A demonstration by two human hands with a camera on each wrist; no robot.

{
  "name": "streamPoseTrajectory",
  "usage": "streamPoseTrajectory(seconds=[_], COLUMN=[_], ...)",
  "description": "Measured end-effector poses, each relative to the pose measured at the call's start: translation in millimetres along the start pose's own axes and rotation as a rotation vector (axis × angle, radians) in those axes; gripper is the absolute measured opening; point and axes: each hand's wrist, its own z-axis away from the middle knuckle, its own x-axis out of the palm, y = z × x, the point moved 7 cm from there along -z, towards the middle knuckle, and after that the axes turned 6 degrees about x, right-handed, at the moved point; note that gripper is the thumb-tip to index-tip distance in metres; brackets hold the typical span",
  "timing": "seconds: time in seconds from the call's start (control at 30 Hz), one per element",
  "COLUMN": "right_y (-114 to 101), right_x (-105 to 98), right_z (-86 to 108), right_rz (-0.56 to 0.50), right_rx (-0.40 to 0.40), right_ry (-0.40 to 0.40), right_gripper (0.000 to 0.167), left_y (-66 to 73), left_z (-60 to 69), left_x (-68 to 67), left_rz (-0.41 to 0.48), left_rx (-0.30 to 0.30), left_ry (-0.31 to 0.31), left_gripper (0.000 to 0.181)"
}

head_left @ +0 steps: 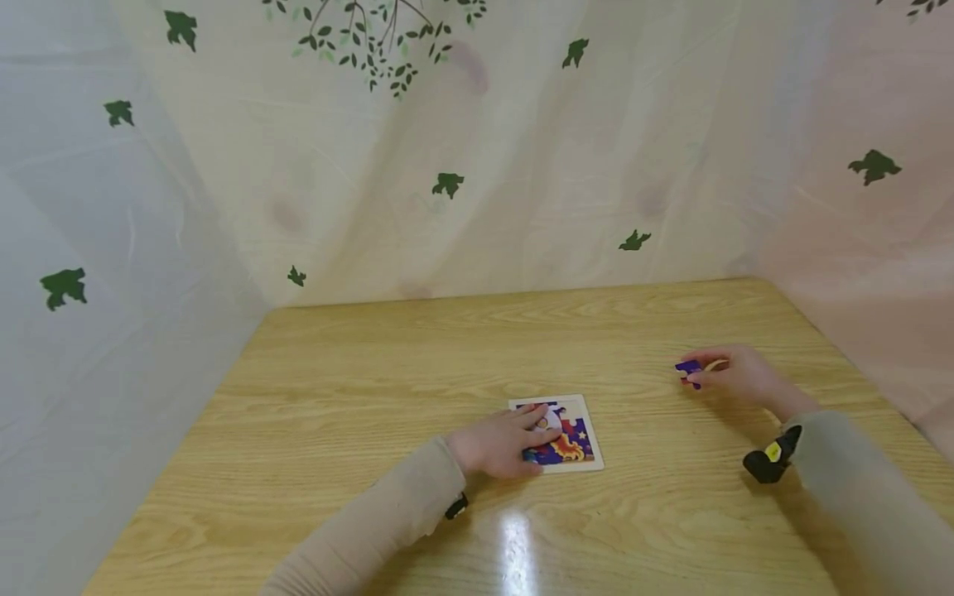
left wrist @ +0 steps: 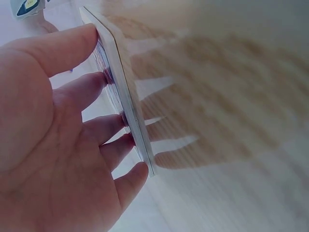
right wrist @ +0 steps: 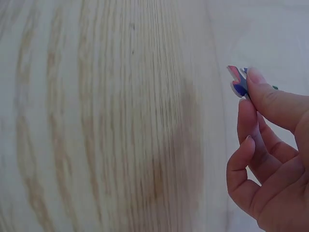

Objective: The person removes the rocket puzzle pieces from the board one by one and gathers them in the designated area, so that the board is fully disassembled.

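Observation:
A small square jigsaw puzzle [head_left: 577,467] with a white frame and a purple, orange and white picture lies on the table. My left hand [head_left: 507,443] rests over its left side, fingers spread across the picture and covering part of it. In the left wrist view, the fingertips touch the face of the puzzle tray [left wrist: 130,99], and the thumb is at its edge. A cream patch shows at the picture's upper right. Off to the right, my right hand [head_left: 745,382] pinches a purple puzzle piece [right wrist: 240,88] between thumb and fingers, held above the table.
The wooden table [head_left: 358,372] reaches back to a pale cloth curtain [head_left: 507,240] printed with green birds and leaves. More cloth hangs at the left and right sides. Dark wrist-worn devices sit at both sleeves, the right one [head_left: 771,459] showing plainly.

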Motion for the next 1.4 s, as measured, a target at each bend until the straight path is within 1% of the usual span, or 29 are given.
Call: streamPoseTrajectory(seconds=[0.07, 0.27, 0.37, 0.53, 0.67, 0.83, 0.97, 1.03, 1.1, 1.27, 1.4], right_y=[3.0, 13.5, 18.2, 24.1, 27.3, 29.9, 30.3, 30.3, 31.1, 34.5, 36.9], right_x=[-2.0, -7.7, -9.5, -9.7, -7.7, -2.8, -0.7, -0.9, -2.3, -3.0, -2.1], right_z=[-0.5, -0.9, -1.3, -4.0, -5.8, -5.4, -4.7, -4.6, -4.3, -5.2, -5.7], right_rz=[0.015, 0.002, 0.006, 0.038, 0.043, 0.003, -0.009, 0.014, 0.061, 0.130, 0.137], right_rx=[0.009, 0.035, 0.040, 0.023, 0.005, -0.006, -0.011, -0.016, -0.011, 0.026, 0.042], right_ry=[0.014, 0.062, 0.065, 0.033, 0.010, -0.046, -0.063, -0.051, -0.027, 0.006, 0.014], right_gripper=[0.045, 0.043, 0.042, 0.040, 0.039, 0.037, 0.035, 0.035, 0.036, 0.039, 0.038], left_y=[0.2, 2.0, 2.0, 2.3, 3.4, 4.2, 4.7, 5.0, 5.2, 4.9, 4.6], left_z=[0.3, 1.0, 0.9, 1.5, 2.1, 3.0, 3.5, 3.8, 4.1, 4.1, 4.1], left_x=[-0.2, -1.3, -1.2, -0.6, -0.9, -1.0, -0.7, -0.7, -0.8, -0.2, 0.4], left_rz=[-0.001, -0.033, -0.056, -0.075, -0.077, -0.080, -0.084, -0.087, -0.088, -0.087, -0.083], left_rx=[-0.002, -0.009, -0.009, -0.001, 0.005, 0.009, 0.012, 0.013, 0.013, 0.014, 0.014], left_ry=[0.000, -0.006, -0.005, 0.000, 0.004, 0.008, 0.009, 0.007, 0.006, 0.004, 0.005], left_gripper=[0.060, 0.060, 0.061, 0.062, 0.062, 0.061, 0.062, 0.062, 0.062, 0.063, 0.062])
